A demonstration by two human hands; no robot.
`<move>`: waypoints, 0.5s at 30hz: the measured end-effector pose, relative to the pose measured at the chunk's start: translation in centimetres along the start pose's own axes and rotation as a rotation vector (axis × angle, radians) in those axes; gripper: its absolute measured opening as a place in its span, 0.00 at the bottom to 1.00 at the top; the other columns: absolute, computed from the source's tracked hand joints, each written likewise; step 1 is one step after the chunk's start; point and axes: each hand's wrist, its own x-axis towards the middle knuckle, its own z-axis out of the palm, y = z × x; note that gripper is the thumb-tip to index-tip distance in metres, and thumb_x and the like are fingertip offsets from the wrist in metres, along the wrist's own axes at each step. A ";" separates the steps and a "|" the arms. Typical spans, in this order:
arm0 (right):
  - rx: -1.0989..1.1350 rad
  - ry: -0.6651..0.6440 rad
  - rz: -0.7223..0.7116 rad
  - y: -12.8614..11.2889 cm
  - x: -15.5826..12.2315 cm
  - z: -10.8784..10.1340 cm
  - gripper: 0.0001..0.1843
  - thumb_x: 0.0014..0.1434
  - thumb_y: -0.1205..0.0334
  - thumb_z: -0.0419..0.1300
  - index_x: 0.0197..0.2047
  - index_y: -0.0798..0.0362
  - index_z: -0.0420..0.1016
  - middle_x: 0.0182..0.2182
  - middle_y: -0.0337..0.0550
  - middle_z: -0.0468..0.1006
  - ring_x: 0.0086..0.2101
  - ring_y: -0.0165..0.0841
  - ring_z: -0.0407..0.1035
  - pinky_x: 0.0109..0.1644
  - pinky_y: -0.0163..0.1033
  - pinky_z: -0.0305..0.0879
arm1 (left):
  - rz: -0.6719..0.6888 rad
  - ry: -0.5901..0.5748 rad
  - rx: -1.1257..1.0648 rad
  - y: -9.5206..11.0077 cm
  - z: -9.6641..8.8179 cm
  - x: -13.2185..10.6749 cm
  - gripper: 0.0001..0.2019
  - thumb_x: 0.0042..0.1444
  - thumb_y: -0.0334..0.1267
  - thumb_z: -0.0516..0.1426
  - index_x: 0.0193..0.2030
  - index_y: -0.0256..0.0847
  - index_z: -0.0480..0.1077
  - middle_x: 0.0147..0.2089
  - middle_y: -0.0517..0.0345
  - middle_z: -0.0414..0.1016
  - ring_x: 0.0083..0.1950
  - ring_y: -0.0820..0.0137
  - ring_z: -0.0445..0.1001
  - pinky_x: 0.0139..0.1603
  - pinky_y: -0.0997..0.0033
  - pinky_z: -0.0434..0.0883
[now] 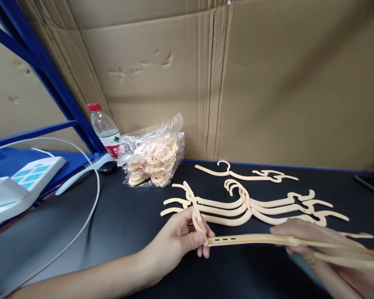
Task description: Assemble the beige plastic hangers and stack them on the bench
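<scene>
A cream plastic clothes hanger (252, 238) stretches between my two hands, low over the black table. My left hand (182, 238) is closed, pinching its left end between thumb and fingers, where a narrow hooked arm (191, 197) sticks up. Toward the right edge, my right hand (318, 245) grips the hanger near its middle; the hand is slightly blurred and some of its fingers are hidden. Just beyond my hands several matching hangers (227, 211) lie overlapped in a row, their hooks pointing away from me. Farther back lies another hanger (246, 176).
A clear plastic bag (156, 155) of cream hanger parts stands at the back left, beside a red-capped water bottle (107, 133). A white telephone (28, 182) and its pale cable (96, 191) occupy the left. Cardboard (283, 83) walls the table's back. A dark flat device (372, 182) lies far right.
</scene>
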 end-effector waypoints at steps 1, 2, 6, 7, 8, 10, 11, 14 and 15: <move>0.028 -0.020 -0.034 -0.3 0.2 0.1 0.09 0.59 0.48 0.59 0.39 0.36 0.80 0.31 0.36 0.83 0.30 0.37 0.79 0.32 0.33 0.77 | -0.003 0.007 0.013 -0.1 0.0 0.0 0.15 0.51 0.41 0.66 0.30 0.36 0.64 0.33 0.57 0.73 0.27 0.76 0.71 0.27 0.77 0.64; 0.053 -0.035 -0.066 -0.6 0.3 0.2 0.09 0.61 0.50 0.58 0.41 0.36 0.80 0.31 0.35 0.83 0.30 0.36 0.79 0.32 0.32 0.77 | -0.006 0.015 0.029 -0.1 0.0 0.0 0.16 0.51 0.41 0.66 0.30 0.36 0.64 0.32 0.58 0.73 0.27 0.76 0.71 0.27 0.78 0.64; 0.042 -0.054 -0.116 -0.7 0.3 0.3 0.08 0.61 0.56 0.59 0.43 0.37 0.78 0.32 0.35 0.83 0.28 0.34 0.79 0.30 0.30 0.76 | 0.003 0.042 0.093 -0.2 0.0 0.1 0.18 0.50 0.44 0.66 0.29 0.36 0.63 0.30 0.58 0.72 0.25 0.76 0.70 0.25 0.77 0.61; 0.016 -0.057 -0.126 -0.6 0.2 0.3 0.09 0.60 0.59 0.60 0.44 0.38 0.78 0.32 0.35 0.83 0.28 0.34 0.78 0.30 0.30 0.76 | 0.011 0.042 0.106 -0.2 0.0 0.1 0.18 0.50 0.45 0.66 0.29 0.37 0.63 0.29 0.59 0.72 0.24 0.76 0.69 0.25 0.77 0.61; -0.014 -0.064 -0.136 -0.6 0.2 0.2 0.10 0.59 0.61 0.60 0.44 0.39 0.77 0.31 0.36 0.83 0.27 0.33 0.78 0.30 0.30 0.76 | 0.024 0.041 0.117 -0.2 0.1 0.1 0.18 0.50 0.46 0.66 0.29 0.37 0.62 0.28 0.59 0.71 0.24 0.76 0.68 0.24 0.77 0.61; -0.059 -0.072 -0.154 -0.6 0.1 0.3 0.12 0.58 0.64 0.60 0.44 0.40 0.77 0.31 0.36 0.82 0.26 0.33 0.77 0.30 0.30 0.75 | 0.049 0.049 0.142 -0.2 0.2 0.1 0.18 0.51 0.46 0.64 0.29 0.38 0.61 0.25 0.61 0.70 0.23 0.77 0.66 0.24 0.77 0.60; -0.070 -0.074 -0.160 -0.7 0.0 0.3 0.13 0.58 0.65 0.60 0.44 0.40 0.76 0.31 0.35 0.82 0.26 0.32 0.77 0.30 0.30 0.75 | 0.059 0.059 0.154 -0.3 0.3 0.1 0.17 0.52 0.46 0.64 0.28 0.38 0.61 0.25 0.62 0.69 0.22 0.77 0.66 0.24 0.76 0.60; -0.069 -0.098 -0.178 -1.2 -0.2 0.6 0.15 0.58 0.68 0.58 0.46 0.39 0.74 0.31 0.34 0.82 0.25 0.32 0.76 0.30 0.30 0.75 | 0.094 0.103 0.195 -0.5 0.5 0.0 0.14 0.54 0.42 0.62 0.28 0.39 0.60 0.23 0.65 0.66 0.22 0.77 0.63 0.24 0.76 0.60; -0.072 -0.098 -0.182 -1.3 -0.3 0.6 0.16 0.58 0.68 0.58 0.46 0.39 0.74 0.31 0.34 0.82 0.26 0.32 0.77 0.30 0.31 0.76 | 0.109 0.115 0.208 -0.5 0.6 0.0 0.13 0.55 0.40 0.61 0.28 0.39 0.60 0.22 0.65 0.65 0.22 0.77 0.62 0.25 0.76 0.60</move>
